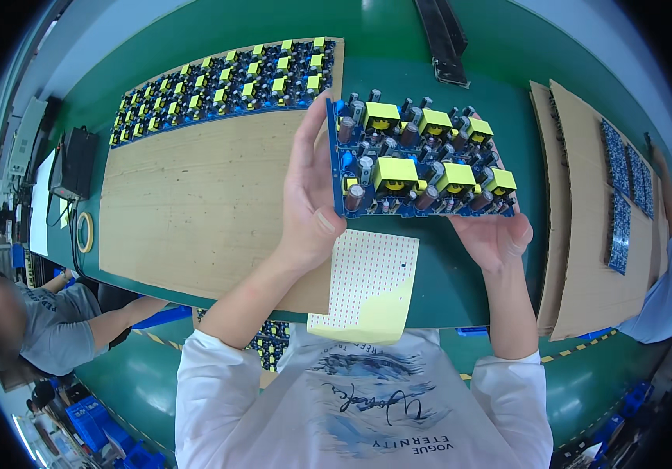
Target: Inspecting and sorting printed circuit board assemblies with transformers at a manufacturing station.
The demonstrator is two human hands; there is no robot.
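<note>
Between my two hands I hold up a blue circuit board panel (422,205), its top crowded with yellow transformers, capacitors and blue parts. My left hand (308,180) grips the panel's left edge, thumb at the near corner. At the near right corner my right hand (496,234) supports it, with most of its fingers hidden beneath. Under the panel's near left side lies a pale yellow sheet of small labels (371,281), part of its rows bare. Left of my left hand, a brown cardboard sheet (203,195) carries rows of similar populated boards (222,90) along its far side.
A black channel-shaped piece (441,39) lies at the far edge of the green table (492,70). Stacked cardboard (578,234) with blue boards (619,234) stands right. At left are a black box (78,164), a tape roll (86,232) and a seated person (70,320).
</note>
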